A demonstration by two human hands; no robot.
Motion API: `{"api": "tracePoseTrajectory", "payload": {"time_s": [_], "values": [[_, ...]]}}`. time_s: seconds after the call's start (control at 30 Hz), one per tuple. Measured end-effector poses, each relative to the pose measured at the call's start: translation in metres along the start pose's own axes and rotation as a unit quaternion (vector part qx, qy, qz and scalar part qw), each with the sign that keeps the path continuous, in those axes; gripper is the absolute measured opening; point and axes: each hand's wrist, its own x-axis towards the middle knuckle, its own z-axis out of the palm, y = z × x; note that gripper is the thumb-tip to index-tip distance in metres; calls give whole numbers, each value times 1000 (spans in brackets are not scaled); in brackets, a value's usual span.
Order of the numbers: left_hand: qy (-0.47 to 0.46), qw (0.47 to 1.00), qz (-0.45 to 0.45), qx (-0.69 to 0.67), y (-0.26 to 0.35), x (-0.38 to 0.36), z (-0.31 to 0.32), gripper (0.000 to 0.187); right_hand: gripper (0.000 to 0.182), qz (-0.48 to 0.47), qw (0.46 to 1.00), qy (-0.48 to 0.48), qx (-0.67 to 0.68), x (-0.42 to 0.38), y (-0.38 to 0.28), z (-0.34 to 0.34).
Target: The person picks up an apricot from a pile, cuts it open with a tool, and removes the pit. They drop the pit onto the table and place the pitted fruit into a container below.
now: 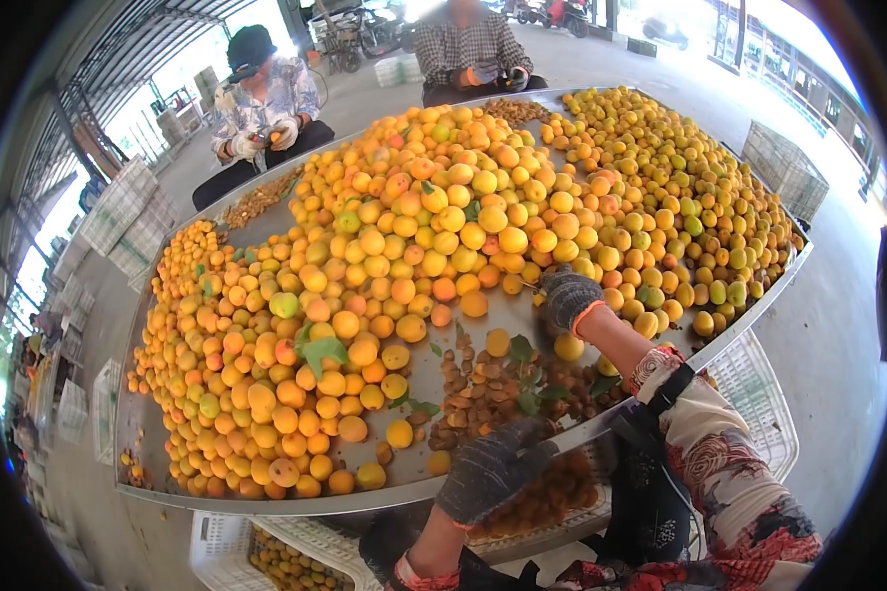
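A large heap of orange-yellow apricots covers a metal-topped table. My right hand, in a dark grey glove with an orange cuff, reaches to the near side of the heap. Its fingers are bent beside the fruit, and what they hold is too small to make out. My left hand, in a similar glove, hovers at the near table edge with its fingers stretched to the right and the thumb apart. Beside it lies a pile of brown apricot stones with some green leaves.
Two people sit across the table, one in a patterned shirt, one in a checked shirt. White crates stand below the near edge, one with apricots, another at the right. Stacked crates stand at left.
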Motion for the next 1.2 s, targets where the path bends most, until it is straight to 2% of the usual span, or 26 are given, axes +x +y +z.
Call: {"api": "tracePoseTrajectory", "payload": {"time_s": [0.07, 0.1, 0.13, 0.17, 0.23, 0.27, 0.3, 0.33, 0.37, 0.43, 0.47, 0.53, 0.67, 0.7, 0.73, 0.77, 0.8, 0.83, 0.87, 0.9, 0.93, 0.97, 1.03, 1.1, 1.13, 1.2], "values": [[-3, 999, -37, -27, -3, 1, -1, 25, 37, -15, 1000, 8, 2, -1, 1, -2], [22, 993, 93, 62, -15, 1, 0, 26, 39, -30, 999, 14, 5, -2, 2, -3], [46, 963, 221, 149, -23, 1, 1, 28, 39, -31, 999, 14, 4, -4, 5, -2], [47, 963, 221, 150, -24, 1, 1, 28, 40, -53, 996, 55, 53, -9, 9, 0], [73, 973, 179, 129, -26, 2, 0, 25, 42, -76, 987, 97, 99, -16, 12, 1], [76, 972, 179, 130, -23, 1, -1, 25, 45, -93, 974, 96, 183, -20, 11, 0], [96, 992, 60, -50, -17, 0, -2, 22, 48, -111, 953, 93, 267, -25, 8, 0], [113, 965, -62, -228, -13, -1, -2, 20, 48, -112, 911, 40, 395, -31, 4, 2], [118, 965, -66, -227, -13, 0, -3, 20, 48, -116, 910, 36, 395, -43, -3, -1], [187, 867, -241, -394, -15, 6, -7, 23, 43, -210, 870, -14, 446, -70, -23, -13], [192, 866, -245, -391, -15, 8, -11, 23, 43, -214, 867, -18, 449, -77, -30, -11], [186, 749, -290, -566, -17, 10, -16, 31, 50, -397, 829, 120, 375, -88, -43, -8], [240, 797, -226, -506, -28, 5, -13, 40, 47, -442, 844, 90, 290, -117, -69, -31], [240, 765, -204, -561, -26, 6, -15, 40, 47, -443, 843, 92, 291, -119, -71, -34], [240, 730, -181, -614, -24, 6, -18, 42, 45, -412, 836, 78, 355, -123, -71, -37], [241, 732, -179, -611, -16, 5, -23, 42, 43, -380, 824, 63, 416, -124, -72, -40], [239, 755, -114, -600, -4, 4, -29, 43, 43, -382, 822, 65, 416, -123, -70, -38], [235, 773, -49, -587, 3, 3, -32, 46, 41, -352, 778, 38, 520, -122, -65, -33], [234, 775, -48, -585, 3, 3, -33, 46, 39, -315, 721, 10, 617, -122, -61, -30], [235, 768, -25, -596, 2, 3, -33, 50, 39, -316, 720, 11, 618, -125, -57, -32], [236, 759, -2, -607, 2, 3, -32, 55, 38, -273, 828, 21, 490, -131, -52, -38], [235, 759, -2, -607, 5, 2, -31, 55, 37, -222, 911, 30, 347, -134, -46, -41], [262, 761, -52, -591, 11, 1, -31, 60, 32, -251, 904, 67, 338, -132, -38, -19], [260, 755, -30, -601, 10, 1, -31, 61, 30, -204, 871, 31, 446, -133, -39, -13], [256, 749, -8, -611, 9, 1, -31, 61, 30, -205, 870, 30, 447, -139, -40, -16], [259, 741, 0, -620, 1, -1, -28, 61, 32, -217, 811, 40, 542, -161, -49, -39]]}}
